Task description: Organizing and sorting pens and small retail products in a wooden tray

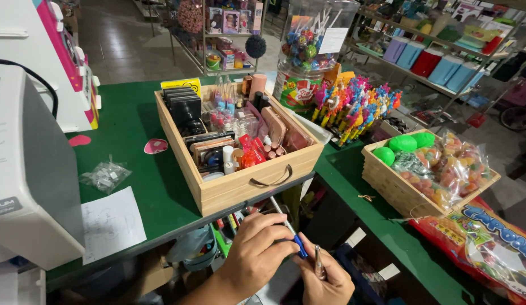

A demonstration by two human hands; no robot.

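My left hand [254, 251] is low in the middle of the head view, below the green counter's front edge. Its fingers pinch a thin pen-like stick with a blue tip [291, 230], which slants up toward the wooden box. My right hand [325, 279] sits just right of it and grips a small clear and metallic tube [319, 262] held upright. The two hands touch near the blue tip. Just above them stands an open wooden box with a strap handle [240, 183], packed with cosmetics.
A grey-white machine [31, 175] fills the left. On the green counter [155, 181] lie a paper slip [111, 223] and a small plastic bag [106, 176]. To the right stand a lollipop display [353, 107] and a wicker basket of wrapped sweets [429, 169]. Shop shelves [444, 51] run behind.
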